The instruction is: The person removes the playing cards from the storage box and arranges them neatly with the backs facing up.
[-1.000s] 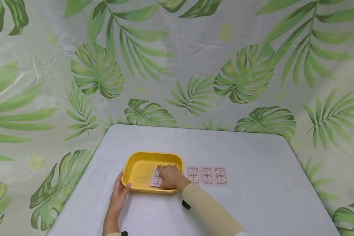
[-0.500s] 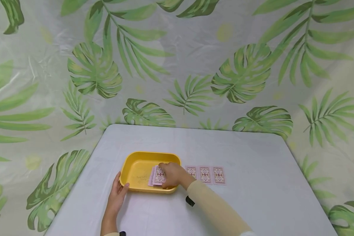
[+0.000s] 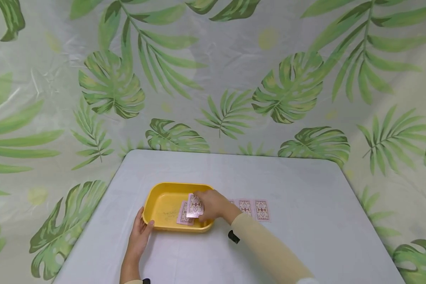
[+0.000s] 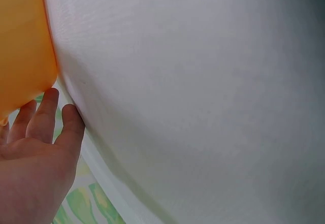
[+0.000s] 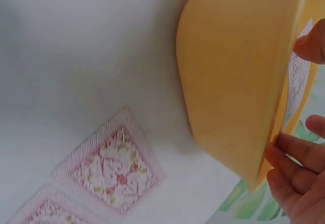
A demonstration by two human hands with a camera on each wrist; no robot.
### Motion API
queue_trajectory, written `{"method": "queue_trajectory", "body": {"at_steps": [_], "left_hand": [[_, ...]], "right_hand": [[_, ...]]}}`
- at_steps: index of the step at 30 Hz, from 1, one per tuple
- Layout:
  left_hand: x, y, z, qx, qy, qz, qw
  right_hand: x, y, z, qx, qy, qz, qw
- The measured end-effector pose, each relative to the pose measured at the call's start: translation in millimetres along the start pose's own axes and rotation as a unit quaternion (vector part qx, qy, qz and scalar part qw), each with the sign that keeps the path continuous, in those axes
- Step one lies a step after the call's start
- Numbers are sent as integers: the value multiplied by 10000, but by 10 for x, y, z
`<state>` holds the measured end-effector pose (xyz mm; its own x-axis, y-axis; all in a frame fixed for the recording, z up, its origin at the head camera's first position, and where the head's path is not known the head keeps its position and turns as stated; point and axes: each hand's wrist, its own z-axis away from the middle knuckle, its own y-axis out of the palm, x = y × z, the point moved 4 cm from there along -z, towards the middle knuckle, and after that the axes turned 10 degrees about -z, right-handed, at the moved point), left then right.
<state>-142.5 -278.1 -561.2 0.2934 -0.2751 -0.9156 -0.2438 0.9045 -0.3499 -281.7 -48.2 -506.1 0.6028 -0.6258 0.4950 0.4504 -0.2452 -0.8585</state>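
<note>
A yellow tray (image 3: 162, 207) sits on the left part of the table. My left hand (image 3: 139, 236) grips its near left corner, thumb at the rim and fingers along the outer wall; the left wrist view shows the fingertips (image 4: 51, 94) against it. Over the tray's right half, my right hand (image 3: 213, 205) pinches a playing card (image 3: 193, 206) by its right side, patterned pink back up. Beneath, another playing card (image 3: 183, 217) lies back up on the tray floor, partly covered. In the right wrist view the held card (image 5: 299, 76) shows just past the rim.
Right of the tray, a row of playing cards lies back up on the white table (image 3: 298, 244); the rightmost card (image 3: 262, 210) and middle card (image 3: 245, 205) show, the nearest is mostly behind my right hand. A leaf-print sheet (image 3: 234, 59) hangs behind the table.
My right hand has lifted a card off the one in the tray and drawn it slightly right and up. My left hand keeps its place on the tray; the whole view shifts slightly.
</note>
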Motion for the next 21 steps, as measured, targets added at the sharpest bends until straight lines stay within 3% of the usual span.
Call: {"method": "queue_trajectory", "body": {"at_steps": [6,21], "left_hand": [[-8,-17,6,3,-15,-56,10000],[3,3,-1,22,-49,-38,10000]], "right_hand": [[-47,-134,65,-133,-34,-120,9998],[-271,-328,281,-328,316,-449,9980]]}}
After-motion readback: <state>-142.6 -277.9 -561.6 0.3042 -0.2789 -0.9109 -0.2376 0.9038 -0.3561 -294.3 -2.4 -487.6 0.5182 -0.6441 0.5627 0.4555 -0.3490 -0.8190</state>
